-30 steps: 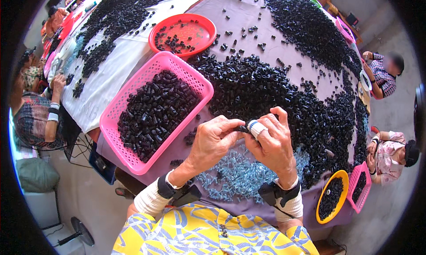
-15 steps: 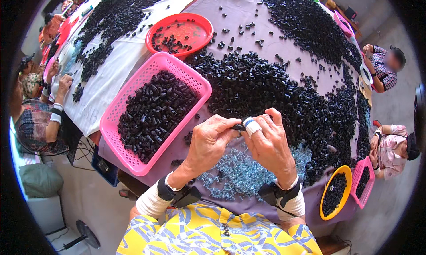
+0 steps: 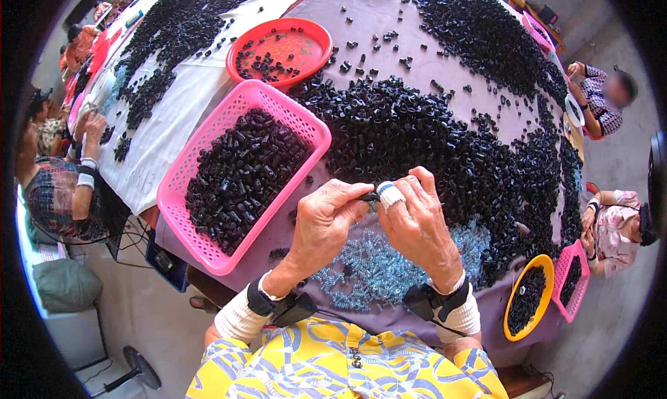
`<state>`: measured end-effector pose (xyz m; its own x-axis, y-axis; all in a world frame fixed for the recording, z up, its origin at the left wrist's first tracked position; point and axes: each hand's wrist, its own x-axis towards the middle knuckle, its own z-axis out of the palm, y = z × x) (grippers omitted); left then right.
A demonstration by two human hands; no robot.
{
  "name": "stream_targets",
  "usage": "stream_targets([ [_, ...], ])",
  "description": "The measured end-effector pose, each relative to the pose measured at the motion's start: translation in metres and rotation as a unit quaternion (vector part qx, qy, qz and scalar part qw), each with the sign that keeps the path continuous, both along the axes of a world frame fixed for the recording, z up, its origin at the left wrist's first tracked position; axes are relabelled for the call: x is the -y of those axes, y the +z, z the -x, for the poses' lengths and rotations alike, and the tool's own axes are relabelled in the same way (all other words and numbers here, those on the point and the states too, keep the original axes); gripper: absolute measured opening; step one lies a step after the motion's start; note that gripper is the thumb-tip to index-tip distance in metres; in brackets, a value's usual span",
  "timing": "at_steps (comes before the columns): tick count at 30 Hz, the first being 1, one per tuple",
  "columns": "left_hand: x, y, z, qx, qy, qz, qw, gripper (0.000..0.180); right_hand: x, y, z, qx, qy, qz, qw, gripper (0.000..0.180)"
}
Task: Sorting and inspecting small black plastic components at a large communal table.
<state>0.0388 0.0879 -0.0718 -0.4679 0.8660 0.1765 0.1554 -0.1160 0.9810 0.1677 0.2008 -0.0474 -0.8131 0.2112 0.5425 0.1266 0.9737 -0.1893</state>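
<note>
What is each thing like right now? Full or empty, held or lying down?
left hand: pinching a small black part
right hand: pinching the same part, one finger taped
small black part: held between both hands
pink basket: nearly full of black parts
red tray: almost empty
yellow bowl: partly filled
pale blue parts: heaped under the hands

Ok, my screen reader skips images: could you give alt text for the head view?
Two bare hands, left hand and right hand, pinch a small black part together above a purple table heaped with black parts. A pink basket of them sits left.
</note>
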Motion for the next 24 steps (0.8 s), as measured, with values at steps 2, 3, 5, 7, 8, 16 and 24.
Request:
stream_targets([
  [2,-0.001,-0.001,-0.001,-0.005,0.003,-0.002,1.0,0.028,0.0,-0.002,0.0,0.007,0.005,-0.003,1.0,0.014],
  [3,-0.002,0.0,-0.001,-0.01,0.006,-0.006,1.0,0.028,-0.001,-0.003,0.0,0.008,0.004,-0.003,1.0,0.014],
  [5,-0.002,0.001,-0.002,-0.006,0.002,0.0,1.0,0.027,-0.003,-0.004,0.0,0.01,0.007,0.003,1.0,0.016],
  [7,-0.002,0.003,-0.002,-0.003,0.002,0.007,1.0,0.027,-0.001,-0.004,0.001,-0.002,0.005,0.007,1.0,0.016],
  [8,-0.002,0.004,-0.002,0.005,0.003,0.007,1.0,0.026,0.001,-0.005,0.001,-0.015,0.002,0.009,1.0,0.017],
  [16,-0.003,0.001,-0.002,0.039,0.014,-0.008,0.999,0.027,-0.002,-0.003,0.0,-0.003,0.022,0.01,1.0,0.015],
  [24,-0.003,0.0,0.0,-0.024,-0.003,0.007,1.0,0.03,-0.009,-0.005,-0.001,0.027,0.069,-0.013,0.997,0.014],
])
